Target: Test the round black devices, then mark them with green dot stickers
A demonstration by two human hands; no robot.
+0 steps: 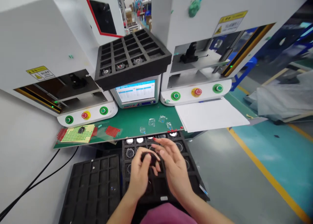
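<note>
My left hand (140, 172) is closed around a dark round watch case (149, 158), with the thumb across its face. My right hand (174, 167) is beside it, fingers stretched out and apart. A small red bit (154, 138) shows at its index fingertip; whether it sticks there I cannot tell. Beneath both hands lies a black foam tray (193, 185) with round watch parts in several compartments, some with bright white faces, others ring-like and dark. My hands hide its middle.
Another black compartment tray (95, 185) lies at left. A tilted foam tray (137, 74) with three watch bodies rests above the monitor (135, 93), between two white press machines. On the green bench are clear film pieces (151, 121), a yellow dotted sheet (78, 134), red stickers (112, 131) and white paper (211, 115).
</note>
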